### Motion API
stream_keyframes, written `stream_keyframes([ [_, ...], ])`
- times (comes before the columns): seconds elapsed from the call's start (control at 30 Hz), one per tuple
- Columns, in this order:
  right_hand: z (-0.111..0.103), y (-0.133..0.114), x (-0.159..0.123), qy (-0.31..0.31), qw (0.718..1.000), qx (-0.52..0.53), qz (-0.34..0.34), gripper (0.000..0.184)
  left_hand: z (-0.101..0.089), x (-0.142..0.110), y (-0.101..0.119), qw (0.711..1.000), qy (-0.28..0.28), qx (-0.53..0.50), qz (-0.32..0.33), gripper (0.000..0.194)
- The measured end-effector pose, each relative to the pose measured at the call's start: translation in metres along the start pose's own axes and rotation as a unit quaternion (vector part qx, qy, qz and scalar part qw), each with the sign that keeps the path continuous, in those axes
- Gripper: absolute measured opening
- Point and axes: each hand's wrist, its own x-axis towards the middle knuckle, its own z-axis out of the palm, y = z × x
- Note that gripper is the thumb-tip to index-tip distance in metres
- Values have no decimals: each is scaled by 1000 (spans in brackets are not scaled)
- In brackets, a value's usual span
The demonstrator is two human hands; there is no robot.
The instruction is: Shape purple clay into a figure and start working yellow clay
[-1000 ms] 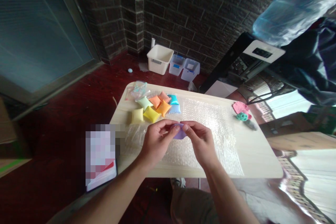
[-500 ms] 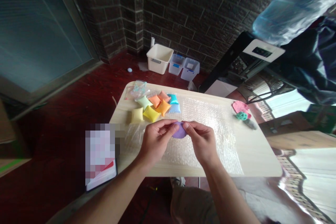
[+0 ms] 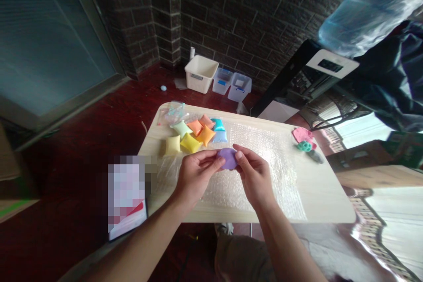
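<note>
A flat, rounded piece of purple modelling clay [image 3: 228,159] is held up between my two hands, above a sheet of bubble wrap [image 3: 257,141]. My left hand [image 3: 197,175] pinches its left edge, thumb in front and fingers behind. At the right edge, my right hand [image 3: 255,174] grips it the same way, with the index finger raised a little above the rim. Just beyond my left hand lie several soft clay packets, among them a yellow packet [image 3: 191,142], an orange packet [image 3: 206,135] and a blue packet [image 3: 220,136].
On the table's [image 3: 325,194] right side lie a pink clay piece [image 3: 302,134], a green clay piece [image 3: 304,146] and a grey lump [image 3: 316,156]. A crumpled clear bag [image 3: 175,112] sits at the far left corner. Beyond the table, a cream basket [image 3: 201,75] and two clear bins stand on the floor.
The purple clay shows more of its face and sits slightly higher. My right fingers have shifted on its edge, the index finger lifting; my left hand keeps its pinch.
</note>
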Motion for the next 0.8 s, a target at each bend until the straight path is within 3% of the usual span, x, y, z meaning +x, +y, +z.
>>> stream_keyframes([
  [0.07, 2, -4, -1, -29, 999, -16, 12, 31, -1, 0, 0, 1000, -18, 23, 6, 34],
  [0.17, 4, -8, -2, -63, 996, -67, 7, 22, -2, 0, 0, 998, -41, 40, 13, 31],
  [0.53, 4, -10, -5, -59, 994, -90, -7, 23, -1, -1, 2, 996, -72, 54, 11, 30],
  [0.8, 4, -8, -4, -52, 996, -75, -10, 23, -3, 1, -3, 996, -43, 70, 42, 25],
])
